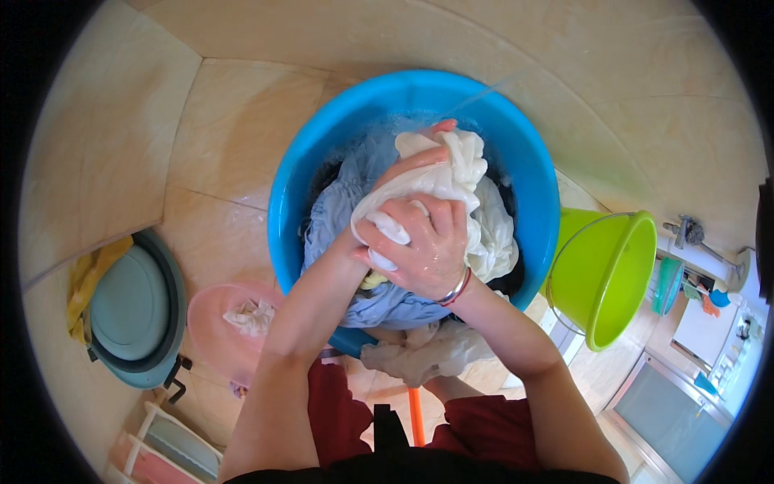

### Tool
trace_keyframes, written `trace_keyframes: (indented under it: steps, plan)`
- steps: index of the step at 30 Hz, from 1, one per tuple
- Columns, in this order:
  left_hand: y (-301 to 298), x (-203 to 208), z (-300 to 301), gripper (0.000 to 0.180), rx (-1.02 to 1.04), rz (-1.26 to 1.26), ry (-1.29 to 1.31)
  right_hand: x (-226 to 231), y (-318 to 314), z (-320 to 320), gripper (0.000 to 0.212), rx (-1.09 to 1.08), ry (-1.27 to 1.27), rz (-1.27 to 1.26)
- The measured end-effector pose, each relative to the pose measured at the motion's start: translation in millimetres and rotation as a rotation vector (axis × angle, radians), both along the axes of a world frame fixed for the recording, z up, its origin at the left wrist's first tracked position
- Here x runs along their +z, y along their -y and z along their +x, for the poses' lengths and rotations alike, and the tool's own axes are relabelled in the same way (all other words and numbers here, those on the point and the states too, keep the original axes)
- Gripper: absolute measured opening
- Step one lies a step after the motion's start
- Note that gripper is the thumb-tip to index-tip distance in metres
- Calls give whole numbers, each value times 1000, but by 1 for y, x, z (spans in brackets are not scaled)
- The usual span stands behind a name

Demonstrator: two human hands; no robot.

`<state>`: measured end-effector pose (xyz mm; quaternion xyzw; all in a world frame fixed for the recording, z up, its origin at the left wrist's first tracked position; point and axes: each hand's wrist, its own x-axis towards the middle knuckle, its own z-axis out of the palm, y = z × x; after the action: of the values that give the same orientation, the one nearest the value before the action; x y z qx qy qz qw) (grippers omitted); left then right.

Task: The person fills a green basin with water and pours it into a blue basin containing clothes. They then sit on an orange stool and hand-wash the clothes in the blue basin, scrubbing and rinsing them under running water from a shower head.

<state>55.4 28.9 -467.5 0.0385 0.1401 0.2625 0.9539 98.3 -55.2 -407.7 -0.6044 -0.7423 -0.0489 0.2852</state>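
Over a large blue basin (280, 218), both my hands grip a wet, bunched white cloth (463, 173). My left hand (407, 165) is closed around its far part, partly hidden beneath the folds. On top and nearer to me, my right hand (427, 250) clenches the cloth, and a fold shows between its fingers. A red and silver bracelet circles that wrist. Below the hands, light blue cloth (334, 214) and more white cloth (496, 234) lie in sudsy water. Pale sheer fabric (427, 355) hangs at the basin's near rim.
A thin stream of water (480, 97) runs into the basin's far side. To the right, a lime green bucket (584, 266) is tilted. A pink basin (214, 335) with crumpled white cloth sits at left, near grey-green basins (133, 302) and a yellow cloth (97, 278).
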Motion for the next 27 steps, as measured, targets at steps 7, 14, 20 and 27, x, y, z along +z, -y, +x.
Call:
trace_keyframes:
  steps: [7,14,20,27]
  plan:
    - [-10,-6,-3,29,-159,-89,140,-8,-19,16,28,-69,-157,150]
    - [1,-35,8,28,82,-230,-4,-25,-23,45,14,-21,-466,35]
    - [-2,-11,-1,27,71,285,-713,-58,-21,77,8,-88,-554,7]
    - [-9,-26,-4,44,174,488,-884,-104,-13,137,20,-423,-376,-199]
